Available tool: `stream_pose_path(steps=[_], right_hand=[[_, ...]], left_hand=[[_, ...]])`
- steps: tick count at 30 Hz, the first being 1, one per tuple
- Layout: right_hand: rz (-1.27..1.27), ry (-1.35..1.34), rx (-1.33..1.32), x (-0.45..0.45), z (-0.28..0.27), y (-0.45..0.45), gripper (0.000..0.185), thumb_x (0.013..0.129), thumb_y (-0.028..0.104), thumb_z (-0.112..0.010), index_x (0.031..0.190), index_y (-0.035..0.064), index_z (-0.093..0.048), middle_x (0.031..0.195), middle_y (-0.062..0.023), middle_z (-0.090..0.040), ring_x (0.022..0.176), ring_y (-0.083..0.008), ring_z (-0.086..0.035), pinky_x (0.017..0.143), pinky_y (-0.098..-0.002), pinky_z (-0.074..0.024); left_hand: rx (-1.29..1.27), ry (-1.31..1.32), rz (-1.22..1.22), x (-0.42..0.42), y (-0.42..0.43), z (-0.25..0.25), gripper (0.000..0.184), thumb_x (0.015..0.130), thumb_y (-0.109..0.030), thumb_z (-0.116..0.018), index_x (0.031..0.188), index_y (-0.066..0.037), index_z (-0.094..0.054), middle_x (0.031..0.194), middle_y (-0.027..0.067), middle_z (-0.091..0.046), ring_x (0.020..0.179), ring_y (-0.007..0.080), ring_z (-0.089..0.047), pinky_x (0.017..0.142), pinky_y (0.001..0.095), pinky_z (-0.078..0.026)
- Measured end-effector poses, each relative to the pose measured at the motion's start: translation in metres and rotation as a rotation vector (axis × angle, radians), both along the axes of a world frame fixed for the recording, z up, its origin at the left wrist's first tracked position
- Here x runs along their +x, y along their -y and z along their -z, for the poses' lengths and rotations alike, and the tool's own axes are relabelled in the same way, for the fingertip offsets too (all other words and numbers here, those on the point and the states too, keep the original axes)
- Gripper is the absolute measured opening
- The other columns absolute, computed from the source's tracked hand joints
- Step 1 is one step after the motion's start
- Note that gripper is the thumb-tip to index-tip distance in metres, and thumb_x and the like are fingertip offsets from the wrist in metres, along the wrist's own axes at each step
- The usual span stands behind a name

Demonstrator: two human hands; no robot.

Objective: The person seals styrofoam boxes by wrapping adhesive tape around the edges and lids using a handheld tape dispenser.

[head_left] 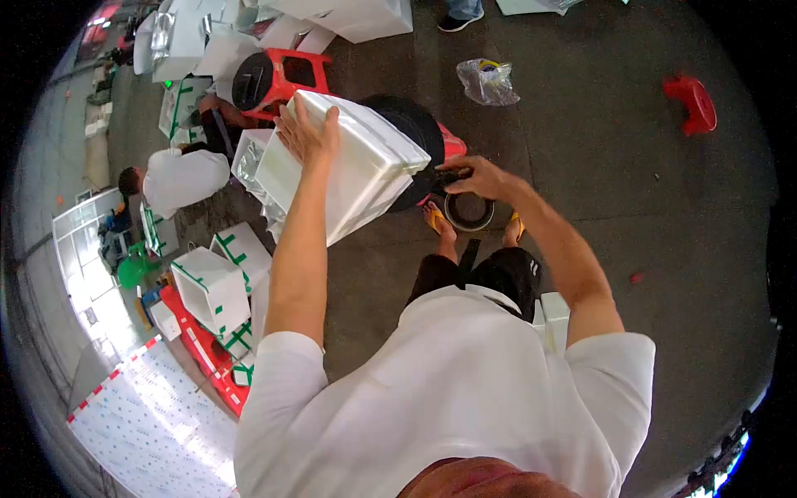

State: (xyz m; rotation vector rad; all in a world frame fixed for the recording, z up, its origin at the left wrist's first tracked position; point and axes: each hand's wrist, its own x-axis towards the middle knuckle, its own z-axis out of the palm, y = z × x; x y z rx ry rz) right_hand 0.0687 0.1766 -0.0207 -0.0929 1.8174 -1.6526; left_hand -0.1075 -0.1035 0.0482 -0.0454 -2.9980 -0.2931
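A white foam box (357,174) lies tilted in front of me on a round black surface (403,116) with red parts beneath it. My left hand (309,137) rests on the box's upper side, fingers spread flat against it. To the right of the box, my right hand (481,178) has its fingers curled towards a small dark thing at the box's edge, which I cannot make out. Just below that hand is a round ring (469,212) with a dark middle, between my feet as seen from above. Whether the hand touches the ring is unclear.
A red stool (303,73) stands beyond the box. White boxes with green tape (212,286) are stacked at left, near a crouching person in a white shirt (184,178). A clear plastic bag (488,81) and a red stool-like object (691,104) lie on the floor.
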Motion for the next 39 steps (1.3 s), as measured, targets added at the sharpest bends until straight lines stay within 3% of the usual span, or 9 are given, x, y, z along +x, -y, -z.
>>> stream_pose_path(steps=[5,9,14,17,22,26,28,34,39], right_hand=[[0.264,0.113,-0.112,0.029,0.009,0.053,0.055,0.077,0.032,-0.078,0.124,0.0086,-0.063,0.112,-0.0103,-0.069,0.107,-0.0268,-0.063,0.093,-0.0362,-0.0491],[-0.164,-0.443,0.380,0.046,-0.019,0.071,0.058,0.076,0.036,-0.076,0.127,0.0136,-0.062,0.119,-0.0106,-0.067,0.111,-0.0300,-0.062,0.094,-0.0399,-0.0498],[1.049,0.205,-0.383,0.026,0.035,0.074,0.055,0.085,0.024,-0.071,0.132,0.0011,-0.052,0.117,-0.0170,-0.062,0.115,-0.0263,-0.057,0.101,-0.0339,-0.0412],[1.471,-0.185,0.047,-0.047,0.011,0.116,0.059,0.089,0.025,-0.066,0.136,-0.0029,-0.043,0.124,-0.0182,-0.058,0.117,-0.0272,-0.055,0.102,-0.0343,-0.0400],[1.382,-0.187,-0.213,0.008,0.015,0.134,0.064,0.092,0.027,-0.065,0.140,-0.0037,-0.036,0.133,-0.0179,-0.050,0.125,-0.0259,-0.049,0.103,-0.0348,-0.0380],[1.271,0.375,-0.976,0.056,-0.033,-0.037,0.054,0.096,0.031,-0.060,0.138,-0.0002,-0.044,0.139,-0.0144,-0.048,0.126,-0.0260,-0.049,0.107,-0.0414,-0.0395],[1.457,0.371,-0.765,0.074,-0.045,-0.063,0.047,0.099,0.029,-0.051,0.135,-0.0015,-0.047,0.134,-0.0165,-0.053,0.122,-0.0323,-0.053,0.103,-0.0450,-0.0445],[1.464,0.331,-0.502,0.092,-0.057,-0.134,0.057,0.099,0.040,-0.048,0.143,0.0051,-0.039,0.141,-0.0167,-0.045,0.127,-0.0348,-0.048,0.102,-0.0525,-0.0460],[1.446,0.137,-0.499,0.047,-0.097,-0.064,0.063,0.093,0.050,-0.056,0.140,0.0111,-0.043,0.143,-0.0108,-0.045,0.128,-0.0332,-0.048,0.098,-0.0502,-0.0450]], left_hand=[[0.030,0.017,-0.052,-0.001,-0.007,-0.006,0.094,0.078,-0.062,-0.061,0.154,-0.019,-0.023,0.158,0.0230,-0.015,0.146,0.0425,-0.009,0.119,0.0508,-0.005],[0.014,0.007,-0.233,-0.014,-0.001,0.009,0.093,0.081,-0.067,-0.053,0.154,-0.019,-0.022,0.158,0.0262,-0.012,0.145,0.0456,-0.010,0.118,0.0536,-0.005],[0.000,-0.007,-0.340,-0.011,0.004,0.011,0.094,0.082,-0.069,-0.049,0.155,-0.017,-0.021,0.157,0.0293,-0.012,0.144,0.0482,-0.010,0.117,0.0563,-0.005],[0.033,-0.031,-0.369,-0.014,0.006,0.015,0.093,0.082,-0.069,-0.049,0.154,-0.016,-0.023,0.156,0.0297,-0.013,0.144,0.0488,-0.011,0.117,0.0563,-0.005],[0.172,-0.094,-0.362,-0.007,0.003,0.008,0.096,0.080,-0.070,-0.056,0.150,-0.009,-0.030,0.156,0.0284,-0.015,0.146,0.0439,-0.010,0.118,0.0530,-0.005],[0.997,-0.219,-0.067,0.071,0.059,-0.003,0.079,0.091,-0.049,-0.059,0.146,0.000,-0.030,0.118,0.0179,-0.063,0.111,0.0289,-0.060,0.097,0.0402,-0.047],[1.126,-0.071,-0.088,0.122,0.067,-0.032,0.069,0.095,-0.042,-0.056,0.146,-0.005,-0.029,0.096,0.0107,-0.070,0.080,0.0186,-0.067,0.069,0.0285,-0.055],[1.873,-0.419,-0.529,0.171,0.162,-0.145,0.077,0.090,-0.069,-0.042,0.137,-0.007,-0.040,0.096,0.0138,-0.067,0.065,0.0174,-0.062,0.056,0.0307,-0.055],[2.513,-0.663,-0.863,0.091,0.411,-0.100,0.067,0.092,-0.057,-0.054,0.143,-0.017,-0.036,0.098,0.0145,-0.065,0.071,0.0219,-0.060,0.060,0.0327,-0.051]])
